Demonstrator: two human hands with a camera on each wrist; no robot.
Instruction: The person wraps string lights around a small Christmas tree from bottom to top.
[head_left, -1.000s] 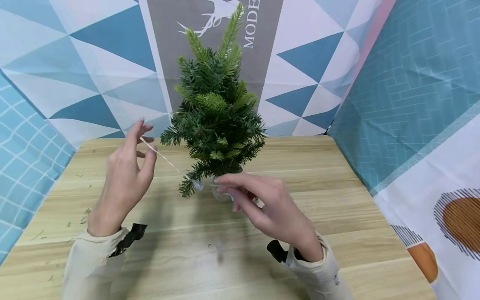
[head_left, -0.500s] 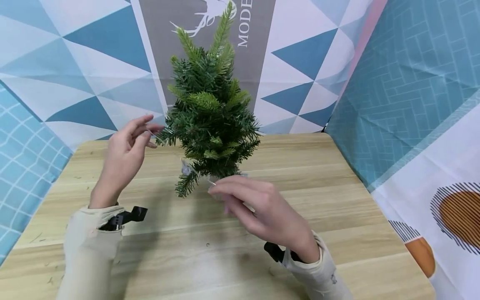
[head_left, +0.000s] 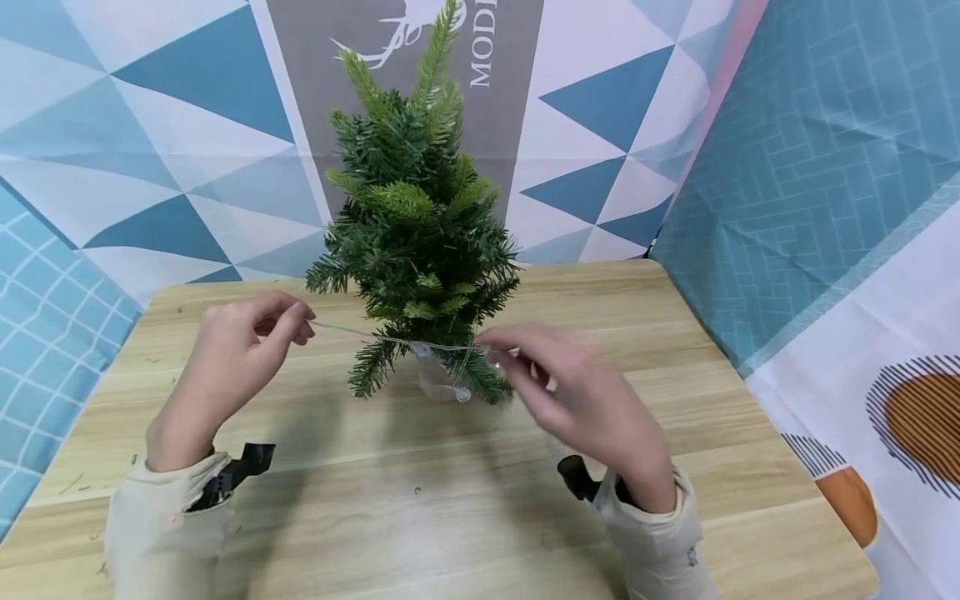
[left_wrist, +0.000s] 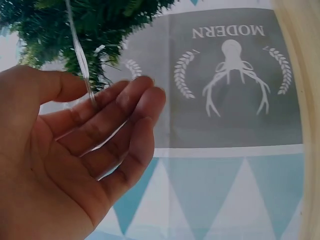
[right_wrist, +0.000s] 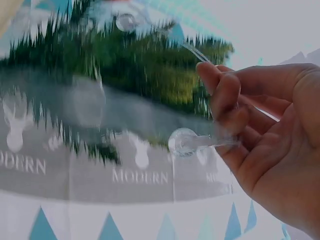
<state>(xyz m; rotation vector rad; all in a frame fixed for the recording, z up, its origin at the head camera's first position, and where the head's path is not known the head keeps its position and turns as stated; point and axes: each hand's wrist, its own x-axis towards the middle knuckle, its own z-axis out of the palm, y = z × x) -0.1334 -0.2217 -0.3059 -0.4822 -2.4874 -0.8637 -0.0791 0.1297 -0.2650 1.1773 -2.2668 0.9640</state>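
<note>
A small artificial Christmas tree (head_left: 412, 225) stands upright on the wooden table. In front of its lower branches runs a thin clear string-light wire (head_left: 352, 331), stretched nearly straight between both hands. My left hand (head_left: 243, 354), left of the tree, pinches one end of that stretch between thumb and index finger; in the left wrist view the other fingers (left_wrist: 115, 130) are loosely bent. At the tree's lower right my right hand (head_left: 581, 387) pinches the wire with thumb and fingertips. A clear round bulb (right_wrist: 183, 142) hangs beside the right fingers. The tree's base is partly hidden.
The wooden table (head_left: 420, 542) has small dark bits, including a tiny ring near its middle. Behind the tree hangs a patterned cloth (head_left: 600, 125) with a grey panel; a teal-and-white cloth (head_left: 840, 208) hangs at the right.
My left hand has come down and nearer from beside the tree's left branches. My right hand has shifted right, and the wire now spans tautly across the tree's lower front.
</note>
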